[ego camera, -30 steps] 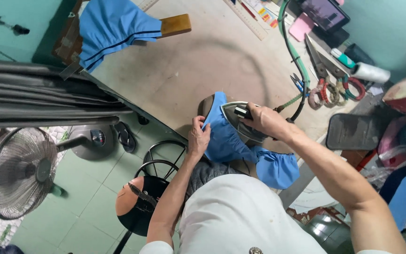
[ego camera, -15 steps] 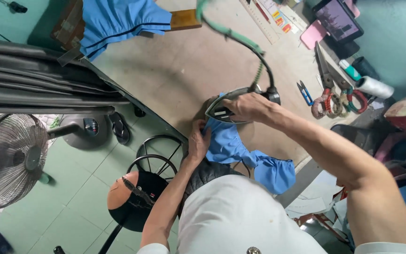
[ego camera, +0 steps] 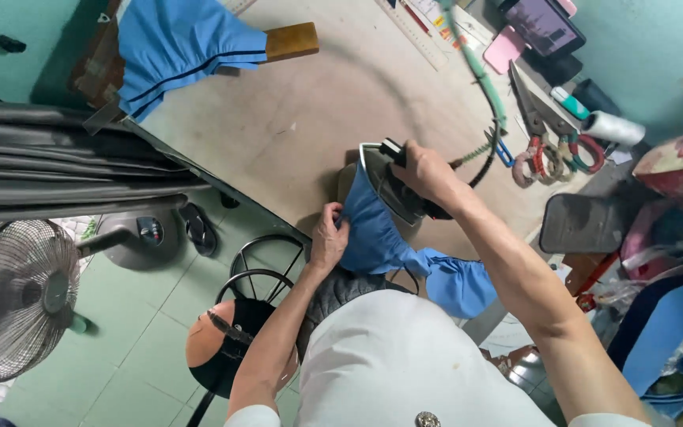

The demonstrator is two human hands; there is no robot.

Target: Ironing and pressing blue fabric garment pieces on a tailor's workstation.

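My right hand grips the black handle of a steel iron, which presses on a piece of blue fabric at the near edge of the beige ironing table. My left hand pinches the left edge of that blue fabric beside the iron. The fabric hangs off the table edge toward my lap. A green hose and black cord run from the iron up across the table.
A blue garment lies on a wooden sleeve board at the far end. Scissors, tape rolls, a white thread cone and a tablet crowd the right. A fan and stool stand on the green floor.
The iron has slid with my right hand along the blue fabric, and the hose has swung across the table. My left hand stays on the fabric's edge.
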